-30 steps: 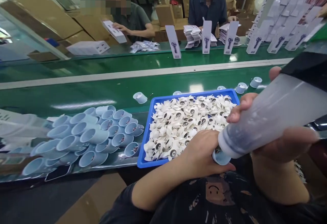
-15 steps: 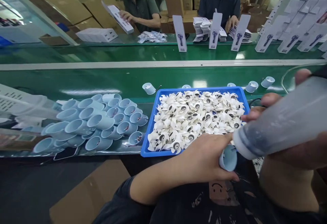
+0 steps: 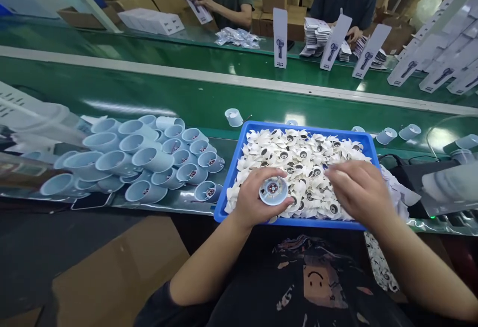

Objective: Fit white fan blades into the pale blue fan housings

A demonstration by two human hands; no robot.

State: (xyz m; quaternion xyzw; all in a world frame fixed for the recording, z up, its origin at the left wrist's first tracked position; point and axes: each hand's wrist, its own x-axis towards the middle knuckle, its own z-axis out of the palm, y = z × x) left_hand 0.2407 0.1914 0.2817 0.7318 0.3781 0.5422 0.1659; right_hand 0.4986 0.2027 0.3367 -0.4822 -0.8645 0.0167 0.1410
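My left hand [image 3: 252, 197] is closed around a light blue plastic cup-shaped housing [image 3: 274, 198]. Its open end faces me, and a small round coil part shows inside. Below and around both hands is a blue tray [image 3: 223, 187] heaped with white fan blades [image 3: 295, 160], some showing dark round hubs. My right hand [image 3: 358, 187] is above the tray's right part, fingers drawn together and slightly blurred. What its fingertips hold, if anything, is hidden against the blades. A translucent white bottle [image 3: 453, 185] is at the far right, away from my hands.
A pile of blue housings [image 3: 151, 160] lies left of the tray. Several more stand on the green belt [image 3: 179, 88] beyond it, including one housing [image 3: 233, 117]. Across the belt, two people handle white boxes; one upright box [image 3: 280, 38] stands there. A black device [image 3: 407, 180] sits at right.
My right hand has let go of the translucent bottle and moved left over the fan blades. My left hand has brought the housing left and up over the tray, turning its opening toward me.
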